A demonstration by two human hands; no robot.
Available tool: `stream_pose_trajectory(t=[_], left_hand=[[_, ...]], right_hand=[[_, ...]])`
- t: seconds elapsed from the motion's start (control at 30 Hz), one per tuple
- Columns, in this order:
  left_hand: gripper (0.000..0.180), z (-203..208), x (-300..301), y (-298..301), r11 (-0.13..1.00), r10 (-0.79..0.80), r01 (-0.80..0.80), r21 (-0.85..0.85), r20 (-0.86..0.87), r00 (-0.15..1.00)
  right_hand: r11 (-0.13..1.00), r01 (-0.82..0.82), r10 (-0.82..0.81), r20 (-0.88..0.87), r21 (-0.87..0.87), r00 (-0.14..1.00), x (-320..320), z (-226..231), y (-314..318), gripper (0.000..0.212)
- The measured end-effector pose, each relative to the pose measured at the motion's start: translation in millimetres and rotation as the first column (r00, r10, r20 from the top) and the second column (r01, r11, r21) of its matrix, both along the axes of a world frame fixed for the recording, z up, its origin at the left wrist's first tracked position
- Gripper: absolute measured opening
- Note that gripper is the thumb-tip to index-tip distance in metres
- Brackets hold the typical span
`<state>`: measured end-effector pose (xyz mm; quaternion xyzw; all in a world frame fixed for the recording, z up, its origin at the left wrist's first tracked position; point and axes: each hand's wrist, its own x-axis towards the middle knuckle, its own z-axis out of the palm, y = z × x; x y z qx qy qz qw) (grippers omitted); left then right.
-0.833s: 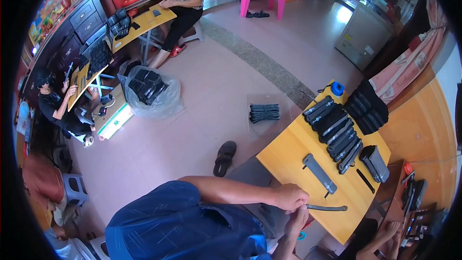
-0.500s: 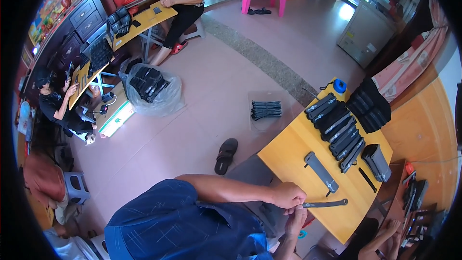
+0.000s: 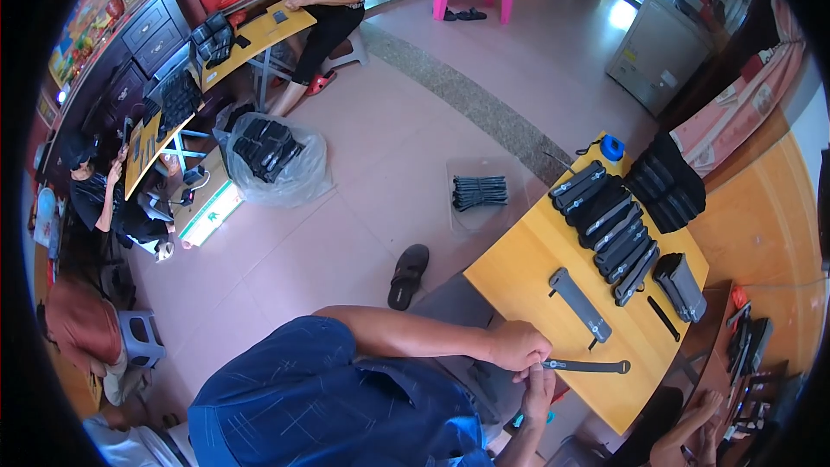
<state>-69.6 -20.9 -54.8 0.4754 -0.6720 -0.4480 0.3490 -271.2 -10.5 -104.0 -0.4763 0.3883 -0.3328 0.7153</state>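
My left hand (image 3: 520, 348) is closed, its fingertips pinched at the near end of a narrow dark strap (image 3: 590, 367). Just below it, my right hand (image 3: 538, 391) is closed too, with thumb and fingers meeting at that same end. The rest of the strap reaches out to the right, above the yellow table (image 3: 510, 261), and has a small slot near its far tip. What lies between the fingertips is too small to make out. Beyond the strap, a flat grey pouch-like piece (image 3: 579, 304) with short dark tabs lies on the table.
Several black-and-grey pouches (image 3: 618, 238) lie in an overlapping row, beside a grey stack (image 3: 680, 287) and a loose black strap (image 3: 663, 319). A blue-capped object (image 3: 612, 148) stands at the far corner. On the floor are a sandal (image 3: 408, 277) and a tray of dark strips (image 3: 479, 192).
The strap has swung slightly and now lies straighter, its far tip a little further right. Both hands stay at its near end. A person at the far left has raised a hand.
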Motion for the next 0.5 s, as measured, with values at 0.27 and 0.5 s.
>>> stream_pose_trajectory(t=[0.27, 0.5], left_hand=[[0.016, 11.8, 1.6, -0.2, 0.982, -0.107, 0.125, -0.141, 0.127, 0.986], [0.009, 5.1, 6.3, -4.3, 0.976, -0.158, 0.177, -0.123, 0.152, 0.976]], right_hand=[[0.996, -0.025, 0.021, -0.059, -0.084, 0.998, -5.3, 3.8, 4.4, 0.026], [0.979, -0.094, 0.056, -0.204, -0.179, 0.977, -6.1, 10.5, 9.2, 0.03]])
